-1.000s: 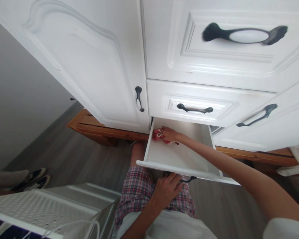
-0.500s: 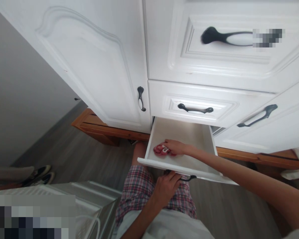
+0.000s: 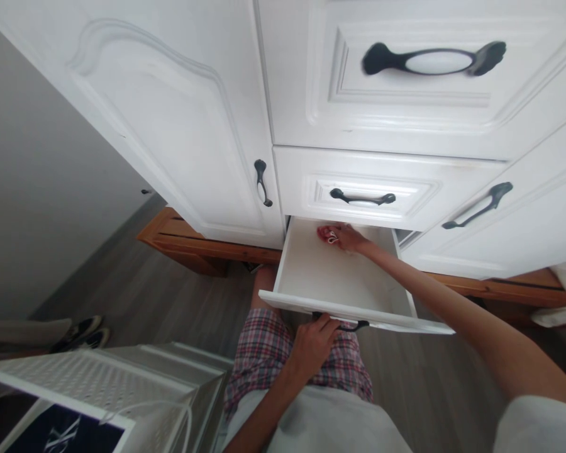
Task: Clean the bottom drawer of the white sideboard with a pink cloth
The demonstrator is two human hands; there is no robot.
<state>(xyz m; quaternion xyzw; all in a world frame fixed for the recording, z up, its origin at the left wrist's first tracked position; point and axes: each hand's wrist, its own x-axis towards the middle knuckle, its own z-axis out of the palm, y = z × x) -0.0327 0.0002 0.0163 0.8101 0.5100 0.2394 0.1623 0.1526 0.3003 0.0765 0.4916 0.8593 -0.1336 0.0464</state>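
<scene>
A white drawer [image 3: 339, 277] stands pulled out at the bottom of the white cabinet. Inside it, toward the back, my right hand [image 3: 351, 239] is closed on a crumpled red and white cloth [image 3: 327, 234], pressed against the drawer's floor. My left hand [image 3: 316, 340] has its fingers hooked around the dark drawer handle [image 3: 353, 326] on the front panel. Part of that handle is covered by the fingers.
Above is a shut drawer with a black and white handle [image 3: 362, 199]. Cabinet doors flank it, over a wooden base [image 3: 207, 245]. At lower left stands a white perforated rack [image 3: 122, 377]. Behind it, another person's shoes [image 3: 92, 333] rest on the grey floor.
My right hand has moved the cloth from near the drawer's front to its back, slightly rightward. My left hand stays on the handle. The view has shifted a little.
</scene>
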